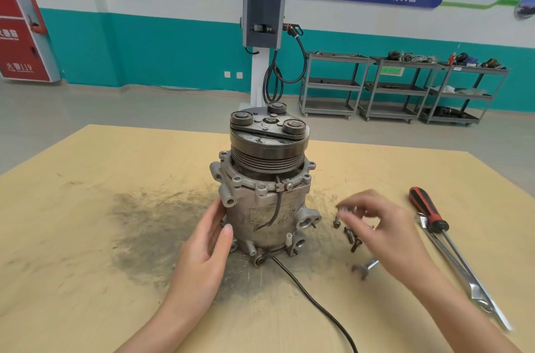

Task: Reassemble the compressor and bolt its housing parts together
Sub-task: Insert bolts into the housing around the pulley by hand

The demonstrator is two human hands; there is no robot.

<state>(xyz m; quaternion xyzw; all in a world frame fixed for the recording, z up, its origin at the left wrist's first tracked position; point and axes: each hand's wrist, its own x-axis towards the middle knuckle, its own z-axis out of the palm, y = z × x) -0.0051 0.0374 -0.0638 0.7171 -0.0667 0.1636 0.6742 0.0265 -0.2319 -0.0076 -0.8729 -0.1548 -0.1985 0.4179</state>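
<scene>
**Compressor upright on bench, both hands in attendance**

Item 1. Compressor (pixel 265 193): stands upright at the centre of the table (pixel 86 237), pulley end up, grey housing below. A black cable (pixel 312 300) runs from its base toward 5 o'clock, off the lower edge of view.

Item 2. Left hand (pixel 207 245): enters from 7 o'clock, forearm angled up toward the compressor. Palm faces the housing, fingers straight and together, laid flat against its lower left side; thumb rests on the front of the housing. Nothing is gripped; the hand is open and steadies the body.

Item 3. Right hand (pixel 379 222): enters from 4 o'clock, at 3 o'clock from the compressor, held just above the table, back of hand up. Fingers curl toward the thumb. Motion blur hides the fingertips; whether they pinch anything cannot be told.

Item 4. Bolts (pixel 348 232): several loose, lying on the table between compressor and right hand.

Item 5. Small wrench (pixel 365 265): on the table at 5 o'clock from the bolts.

Item 6. Screwdriver (pixel 428 209), red-and-black handle, and long spanner (pixel 451 263): side by side at the table's right edge.

Item 7. Dark grime patch (pixel 150 225): on the table at 9 o'clock from the compressor.
</scene>
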